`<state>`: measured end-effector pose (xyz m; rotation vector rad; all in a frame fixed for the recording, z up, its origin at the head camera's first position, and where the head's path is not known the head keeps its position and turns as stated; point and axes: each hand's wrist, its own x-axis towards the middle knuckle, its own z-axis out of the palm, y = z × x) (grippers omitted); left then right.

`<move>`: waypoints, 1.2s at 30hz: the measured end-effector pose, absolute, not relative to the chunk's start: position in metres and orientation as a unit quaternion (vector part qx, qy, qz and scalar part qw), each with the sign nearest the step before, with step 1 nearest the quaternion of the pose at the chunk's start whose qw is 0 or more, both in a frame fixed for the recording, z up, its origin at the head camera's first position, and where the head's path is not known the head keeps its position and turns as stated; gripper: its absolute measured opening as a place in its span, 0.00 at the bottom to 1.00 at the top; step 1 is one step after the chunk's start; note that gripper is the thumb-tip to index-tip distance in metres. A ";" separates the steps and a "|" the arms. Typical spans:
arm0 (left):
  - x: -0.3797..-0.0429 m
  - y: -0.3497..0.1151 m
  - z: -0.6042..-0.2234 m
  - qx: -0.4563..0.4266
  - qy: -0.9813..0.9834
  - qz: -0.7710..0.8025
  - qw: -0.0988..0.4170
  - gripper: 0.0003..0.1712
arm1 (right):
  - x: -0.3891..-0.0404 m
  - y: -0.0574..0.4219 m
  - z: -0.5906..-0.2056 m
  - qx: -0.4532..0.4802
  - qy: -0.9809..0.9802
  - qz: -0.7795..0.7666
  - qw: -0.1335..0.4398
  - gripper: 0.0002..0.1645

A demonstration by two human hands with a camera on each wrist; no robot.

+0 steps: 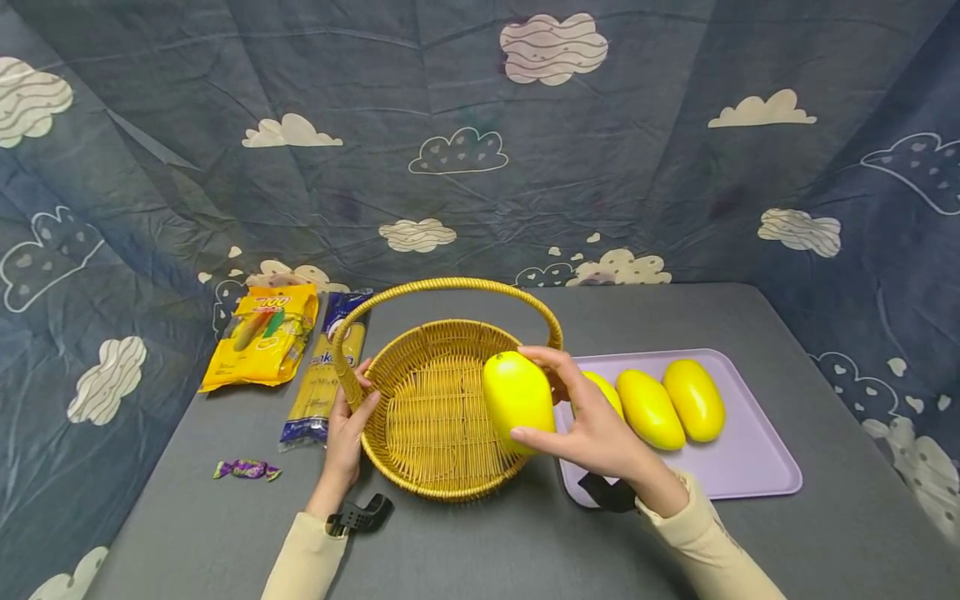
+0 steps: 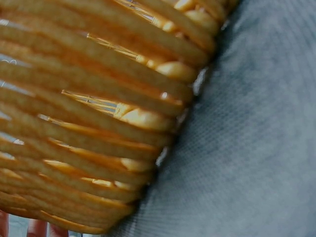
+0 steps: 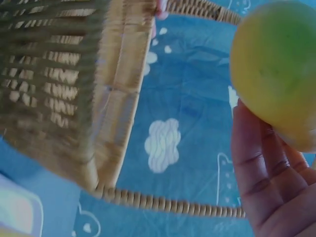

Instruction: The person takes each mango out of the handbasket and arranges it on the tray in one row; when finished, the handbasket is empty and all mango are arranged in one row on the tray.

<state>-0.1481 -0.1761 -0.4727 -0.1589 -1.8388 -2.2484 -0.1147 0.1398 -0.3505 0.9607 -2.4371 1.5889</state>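
Your right hand (image 1: 600, 429) had the mango (image 1: 516, 400) pinched between thumb and fingers, held over the right rim of the wicker basket (image 1: 442, 467), not yet inside. In the right wrist view the mango (image 3: 279, 74) sat against the fingers (image 3: 261, 173), with only part of it showing. Your left hand (image 1: 347, 433) gripped the basket's left wall, thumb inside, fingers round the outside.

Three more mangoes (image 1: 648, 408) lay on the lilac tray (image 1: 757, 467) just right of the basket, the nearest one partly hidden by your hand.

Risks as I read it:
- The grip was on the fingertips only, and the mango skin looked smooth. A slip would have dropped it on the rim, and it could have rolled onto the grey table (image 1: 525, 550).
- The handle (image 1: 450, 287) arched right above, so a high lift could have clipped it.
- Had you eased the left hold, the light basket could have tipped or slid on impact.
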 end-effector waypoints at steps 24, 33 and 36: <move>-0.148 -0.175 -0.472 -0.067 -0.624 -0.770 0.119 0.18 | -0.116 0.206 -0.368 0.178 -0.797 0.556 0.158 0.54; -0.149 -0.175 -0.471 -0.065 -0.623 -0.770 0.123 0.15 | -0.122 0.234 -0.374 0.116 -0.809 0.552 0.167 0.51; -0.149 -0.175 -0.472 -0.062 -0.625 -0.768 0.124 0.16 | -0.124 0.243 -0.376 0.104 -0.812 0.548 0.173 0.50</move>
